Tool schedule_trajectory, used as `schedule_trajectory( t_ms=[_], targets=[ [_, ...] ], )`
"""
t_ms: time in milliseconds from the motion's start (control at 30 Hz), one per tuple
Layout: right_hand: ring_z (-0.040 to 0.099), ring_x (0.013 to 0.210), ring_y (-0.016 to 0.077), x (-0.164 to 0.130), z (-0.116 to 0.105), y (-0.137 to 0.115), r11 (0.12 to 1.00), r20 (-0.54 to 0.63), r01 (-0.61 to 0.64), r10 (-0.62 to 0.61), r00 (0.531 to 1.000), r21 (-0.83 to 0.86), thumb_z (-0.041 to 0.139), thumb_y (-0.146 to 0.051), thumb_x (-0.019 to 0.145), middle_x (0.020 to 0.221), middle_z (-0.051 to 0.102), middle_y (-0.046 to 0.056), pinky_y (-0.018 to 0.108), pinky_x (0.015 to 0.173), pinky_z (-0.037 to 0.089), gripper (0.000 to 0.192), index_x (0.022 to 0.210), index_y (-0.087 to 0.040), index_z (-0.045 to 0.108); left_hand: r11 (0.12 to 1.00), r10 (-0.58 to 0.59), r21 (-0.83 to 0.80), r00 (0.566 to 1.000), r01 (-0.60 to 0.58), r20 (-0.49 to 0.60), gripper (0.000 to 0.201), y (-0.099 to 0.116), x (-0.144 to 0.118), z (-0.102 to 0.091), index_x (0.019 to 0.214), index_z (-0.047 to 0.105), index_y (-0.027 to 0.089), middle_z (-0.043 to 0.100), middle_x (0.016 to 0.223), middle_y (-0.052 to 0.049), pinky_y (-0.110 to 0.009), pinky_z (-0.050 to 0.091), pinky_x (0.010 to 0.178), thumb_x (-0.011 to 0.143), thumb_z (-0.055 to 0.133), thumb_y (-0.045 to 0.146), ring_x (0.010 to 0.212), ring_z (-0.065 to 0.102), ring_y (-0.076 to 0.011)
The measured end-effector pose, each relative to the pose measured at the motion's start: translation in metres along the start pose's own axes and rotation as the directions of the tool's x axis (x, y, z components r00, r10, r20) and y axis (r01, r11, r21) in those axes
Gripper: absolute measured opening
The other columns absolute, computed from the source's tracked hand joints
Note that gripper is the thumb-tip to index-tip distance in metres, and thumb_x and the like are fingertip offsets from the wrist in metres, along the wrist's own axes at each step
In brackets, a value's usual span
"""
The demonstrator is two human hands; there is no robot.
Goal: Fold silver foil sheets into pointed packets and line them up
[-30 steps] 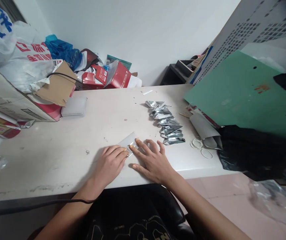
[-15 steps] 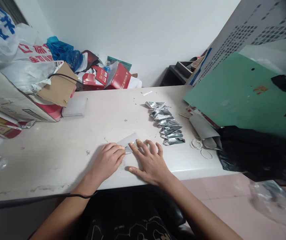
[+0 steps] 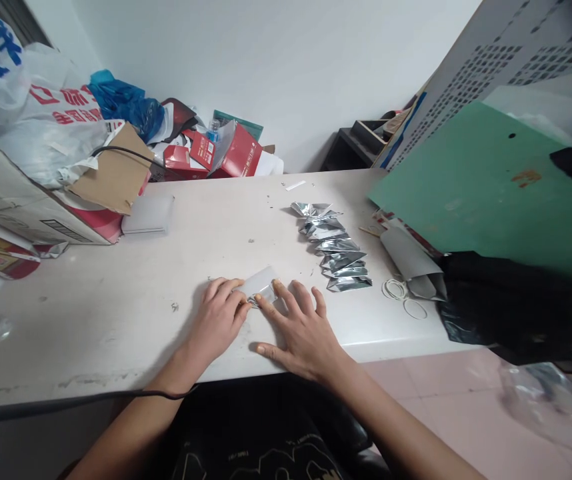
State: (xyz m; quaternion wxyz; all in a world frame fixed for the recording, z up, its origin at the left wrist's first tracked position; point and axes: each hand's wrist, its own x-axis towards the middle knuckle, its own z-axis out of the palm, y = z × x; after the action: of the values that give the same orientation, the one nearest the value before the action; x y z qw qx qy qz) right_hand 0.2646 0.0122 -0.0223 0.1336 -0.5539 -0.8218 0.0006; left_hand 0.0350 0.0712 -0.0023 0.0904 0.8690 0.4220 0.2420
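Pressing silvery, seemingly folded foil pouch [image 3: 260, 287], flat

A single head-worn camera looks forward and down over the white table [image 3: 116, 313] from close above its near edge. It faces the back wall [image 3: 276, 60].

Soft, even daylight fills the scene, bright on the white surface [image 3: 116, 293] and far wall. Shadows are faint, pooling just under the hands. The silver foil packets [image 3: 339, 250] glint. Edges bow from wide-angle distortion, and the near right corner blurs.
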Motion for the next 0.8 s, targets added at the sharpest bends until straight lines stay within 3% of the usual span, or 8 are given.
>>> schedule_trajectory(
  t_ms=[100, 233, 467, 633, 800],
  targets=[
    [0.038, 0.15, 0.0523, 0.0, 0.001, 0.001, 1.0, 0.015, -0.003, 0.003, 1.0, -0.007, 0.044, -0.093, 0.094, 0.169, 0.043, 0.015, 0.079, 0.118, 0.029, 0.091, 0.168, -0.041, 0.038, 0.993, 0.115, 0.024, 0.991, -0.116, 0.064, 0.014, -0.001, 0.002, -0.004, 0.114, 0.073, 0.023, 0.072, 0.139, -0.006, -0.049, 0.05, 0.109, 0.11, 0.06, 0.025, 0.131, 0.057, -0.0284],
    [0.036, 0.151, 0.0513, 0.0, 0.001, 0.003, 1.0, 0.04, 0.0, 0.001, 0.999, -0.024, 0.042, -0.095, 0.092, 0.171, 0.041, 0.013, 0.078, 0.119, 0.029, 0.095, 0.171, -0.041, 0.033, 0.954, 0.282, 0.057, 0.944, -0.295, 0.17, 0.026, -0.011, 0.009, -0.014, 0.134, 0.069, 0.026, 0.075, 0.135, -0.002, -0.041, 0.052, 0.1, 0.109, 0.065, 0.025, 0.126, 0.061, -0.0255],
    [0.038, 0.147, 0.0474, 0.003, -0.003, 0.007, 1.0, 0.072, -0.014, 0.014, 0.997, 0.0, 0.038, -0.094, 0.095, 0.169, 0.046, 0.007, 0.075, 0.12, 0.027, 0.089, 0.17, -0.045, 0.035, 0.836, 0.527, 0.105, 0.841, -0.539, 0.121, 0.022, -0.026, 0.022, -0.021, 0.121, 0.072, 0.02, 0.079, 0.123, -0.004, -0.038, 0.055, 0.093, 0.111, 0.053, 0.015, 0.122, 0.067, -0.0242],
    [0.045, 0.14, 0.04, 0.011, -0.005, 0.013, 0.989, 0.011, -0.09, 0.089, 0.996, 0.115, 0.026, -0.068, 0.113, 0.156, 0.063, 0.008, 0.07, 0.121, 0.018, 0.068, 0.174, -0.037, 0.029, 0.834, 0.527, 0.066, 0.827, -0.547, 0.195, 0.025, -0.018, 0.024, -0.017, 0.119, 0.071, 0.023, 0.079, 0.123, -0.004, -0.039, 0.056, 0.095, 0.104, 0.057, 0.009, 0.119, 0.07, -0.0237],
    [0.062, 0.123, 0.0306, 0.035, 0.005, 0.029, 0.953, -0.069, -0.209, 0.229, 0.971, 0.221, 0.039, -0.035, 0.116, 0.121, 0.082, 0.003, 0.06, 0.115, 0.027, 0.051, 0.166, -0.039, 0.045, 0.874, 0.475, 0.007, 0.856, -0.486, 0.206, 0.029, -0.009, 0.021, -0.016, 0.116, 0.073, 0.025, 0.079, 0.121, -0.004, -0.044, 0.058, 0.095, 0.1, 0.057, 0.006, 0.115, 0.071, -0.0251]
  ],
)
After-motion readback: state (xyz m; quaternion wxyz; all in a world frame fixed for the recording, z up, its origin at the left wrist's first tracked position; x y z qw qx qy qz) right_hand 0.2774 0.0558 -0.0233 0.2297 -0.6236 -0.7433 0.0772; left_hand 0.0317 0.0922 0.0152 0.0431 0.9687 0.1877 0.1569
